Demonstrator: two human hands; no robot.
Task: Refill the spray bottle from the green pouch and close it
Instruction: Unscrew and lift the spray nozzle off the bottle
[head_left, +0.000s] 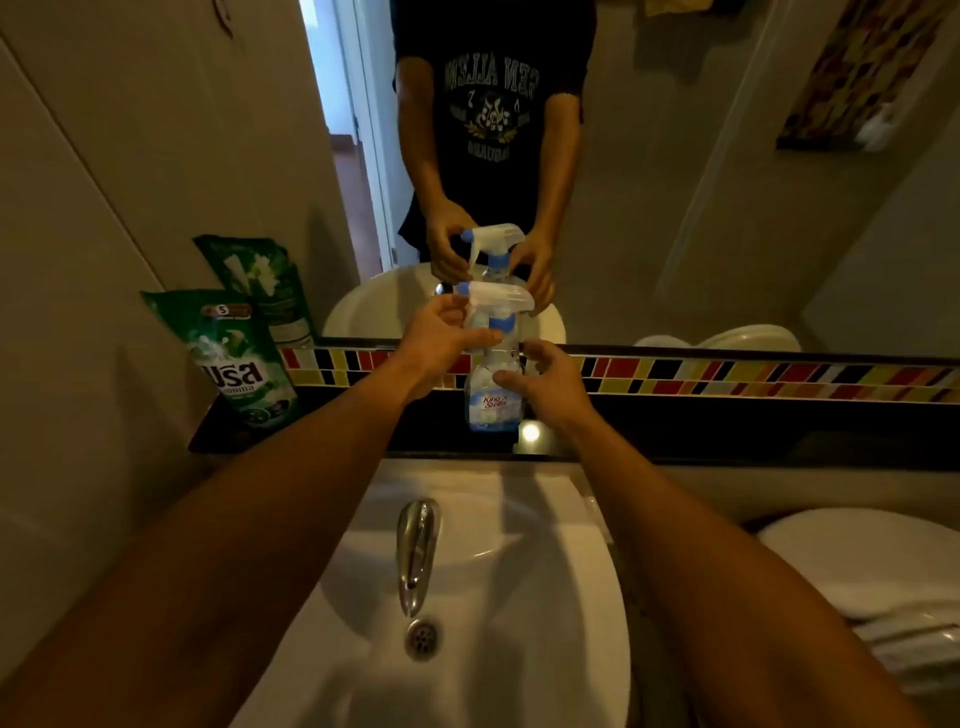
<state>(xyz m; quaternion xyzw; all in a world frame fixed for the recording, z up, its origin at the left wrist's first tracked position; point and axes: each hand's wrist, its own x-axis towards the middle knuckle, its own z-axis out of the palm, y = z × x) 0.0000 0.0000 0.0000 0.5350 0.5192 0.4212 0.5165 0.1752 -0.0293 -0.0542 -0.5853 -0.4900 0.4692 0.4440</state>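
A clear spray bottle (488, 402) with a blue-and-white label stands upright on the dark ledge (727, 436) behind the sink. Its white trigger head (501, 301) with a blue collar sits on top of the neck. My left hand (441, 343) grips the trigger head and collar from the left. My right hand (550, 382) rests against the bottle's shoulder on the right, fingers spread around it. The green pouch (239, 358) stands upright at the ledge's left end, against the wall, well left of both hands.
A white sink (545, 597) with a chrome tap (415, 551) and drain lies below the ledge. A mirror (727, 208) rises behind a strip of coloured tiles and reflects the bottle and a person's hands. A white toilet lid (857, 561) is at the right.
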